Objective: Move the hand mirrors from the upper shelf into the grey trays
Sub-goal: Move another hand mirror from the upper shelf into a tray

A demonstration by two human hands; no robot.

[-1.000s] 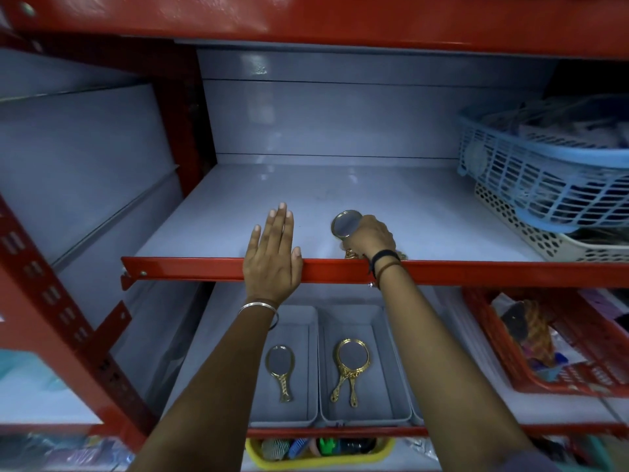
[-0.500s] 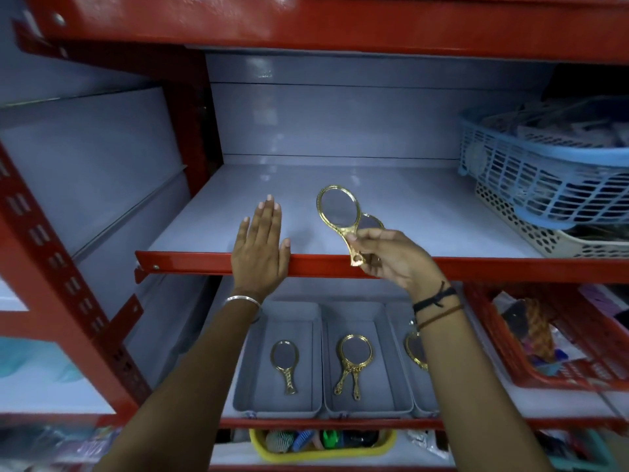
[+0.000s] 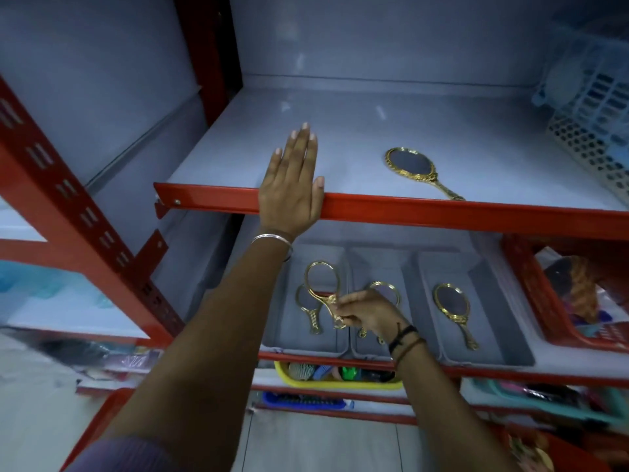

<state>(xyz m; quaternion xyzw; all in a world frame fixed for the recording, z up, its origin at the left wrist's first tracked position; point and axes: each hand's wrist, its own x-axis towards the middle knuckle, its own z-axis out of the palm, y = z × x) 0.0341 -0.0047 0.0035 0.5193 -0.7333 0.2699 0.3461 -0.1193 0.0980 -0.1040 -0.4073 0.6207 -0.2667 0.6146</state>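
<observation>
The left hand (image 3: 292,185) lies flat, palm down, fingers together and pointing away, with a silver bangle on its wrist. The right hand (image 3: 366,313), lower and nearer, is closed in a pinch on the handle of a gold-framed oval hand mirror (image 3: 321,284); dark cords circle that wrist.

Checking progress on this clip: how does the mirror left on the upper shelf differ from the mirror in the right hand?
The shelf mirror lies flat and untouched on the upper shelf; the held mirror is pinched by its handle in the right hand, above the left grey tray. The shelf mirror's frame looks broader and more ornate; the held mirror's is thinner. Both are gold, oval and handled.
</observation>
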